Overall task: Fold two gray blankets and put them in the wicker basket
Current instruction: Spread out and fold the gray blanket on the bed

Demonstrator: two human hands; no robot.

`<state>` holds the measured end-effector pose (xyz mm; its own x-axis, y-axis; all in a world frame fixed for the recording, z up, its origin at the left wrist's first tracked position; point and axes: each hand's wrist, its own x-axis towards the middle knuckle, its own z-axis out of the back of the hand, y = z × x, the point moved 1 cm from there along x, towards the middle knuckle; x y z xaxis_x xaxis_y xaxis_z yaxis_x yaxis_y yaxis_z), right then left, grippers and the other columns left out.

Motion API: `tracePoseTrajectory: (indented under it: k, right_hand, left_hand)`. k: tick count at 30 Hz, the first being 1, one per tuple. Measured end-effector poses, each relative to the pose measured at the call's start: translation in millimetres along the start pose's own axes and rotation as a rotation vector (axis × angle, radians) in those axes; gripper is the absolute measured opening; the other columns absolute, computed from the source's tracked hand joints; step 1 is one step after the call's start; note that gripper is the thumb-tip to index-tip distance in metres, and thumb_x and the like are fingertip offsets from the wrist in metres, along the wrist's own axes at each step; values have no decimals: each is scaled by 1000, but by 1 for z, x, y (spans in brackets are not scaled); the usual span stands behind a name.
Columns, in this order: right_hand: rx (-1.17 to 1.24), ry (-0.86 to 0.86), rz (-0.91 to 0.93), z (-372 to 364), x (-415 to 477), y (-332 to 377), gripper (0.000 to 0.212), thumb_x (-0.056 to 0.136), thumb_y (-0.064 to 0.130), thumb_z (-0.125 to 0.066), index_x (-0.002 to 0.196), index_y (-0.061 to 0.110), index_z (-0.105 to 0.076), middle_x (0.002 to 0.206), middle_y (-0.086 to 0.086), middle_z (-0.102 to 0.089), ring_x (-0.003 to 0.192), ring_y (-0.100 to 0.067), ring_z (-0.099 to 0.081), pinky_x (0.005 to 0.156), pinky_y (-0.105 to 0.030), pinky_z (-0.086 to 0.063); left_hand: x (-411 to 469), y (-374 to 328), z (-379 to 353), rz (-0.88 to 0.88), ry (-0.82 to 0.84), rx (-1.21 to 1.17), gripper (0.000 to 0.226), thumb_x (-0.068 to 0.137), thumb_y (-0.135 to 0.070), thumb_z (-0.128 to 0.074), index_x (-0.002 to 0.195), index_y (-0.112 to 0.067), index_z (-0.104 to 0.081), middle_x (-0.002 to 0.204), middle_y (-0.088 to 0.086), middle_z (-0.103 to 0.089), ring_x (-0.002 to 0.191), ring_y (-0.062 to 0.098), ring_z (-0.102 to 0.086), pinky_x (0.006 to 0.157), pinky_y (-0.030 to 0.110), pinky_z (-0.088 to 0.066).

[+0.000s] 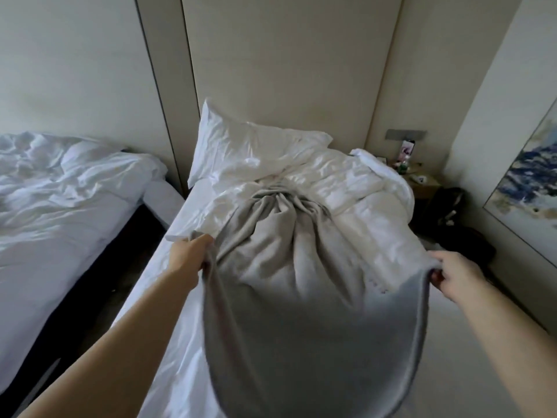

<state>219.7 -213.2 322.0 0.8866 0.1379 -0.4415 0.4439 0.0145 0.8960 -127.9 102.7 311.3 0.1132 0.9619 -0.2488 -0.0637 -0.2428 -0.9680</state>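
Left hand (193,254) and right hand (452,274) each grasp a near corner of the gray blanket (289,267); it stretches between them — far end bunched on the white bed (193,206) beyond both hands.

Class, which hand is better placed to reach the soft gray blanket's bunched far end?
Left, probably: the left hand grips the soft gray blanket nearer its bunched end than the right hand does.
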Motion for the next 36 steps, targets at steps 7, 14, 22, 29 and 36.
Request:
tracePoseTrajectory:
  k: [7, 14, 22, 29, 36]
  right_hand:
    - [-125, 299, 227, -21, -72, -11, 20, 83, 1, -55, 81, 15, -69, 79, -7, -68, 62, -18, -64, 48, -25, -50]
    - [-418, 480, 533, -17, -123, -21, 25, 79, 1, -68, 81, 25, -72, 80, 5, -76, 80, -8, -72, 72, -23, -57]
    - [-539, 470, 839, -23, -140, 4, 31, 75, 11, -77, 69, 41, -70, 95, 17, -63, 88, 16, -56, 73, -3, -42]
    - [-302, 716, 689, -42, -161, 6, 29, 86, 6, -65, 73, 30, -75, 75, 10, -73, 72, 4, -66, 62, -7, -46]
    - [-315, 788, 513, -57, -172, 6, 12, 88, 14, -59, 82, 15, -70, 84, -11, -70, 79, -17, -63, 69, -31, -44]
  left_hand:
    - [-88, -26, -62, -232, 225, 54, 20, 70, -6, -75, 64, -16, -60, 52, -3, -59, 49, 11, -58, 45, 22, -48]
    - [-155, -18, -80, -270, 392, -57, 13, 79, -13, -75, 76, -7, -64, 68, 11, -65, 64, 23, -64, 61, 37, -56]
    - [-180, -35, -92, -301, 498, -55, 13, 80, -15, -75, 78, -7, -64, 65, 6, -64, 61, 18, -62, 55, 29, -52]
    - [-183, -47, -99, -318, 591, -13, 14, 62, -4, -66, 74, -6, -59, 65, 7, -53, 63, 17, -51, 55, 29, -41]
    - [-187, -43, -105, -87, 693, -130, 18, 77, -11, -56, 64, -19, -66, 64, 11, -54, 59, 24, -51, 52, 29, -41]
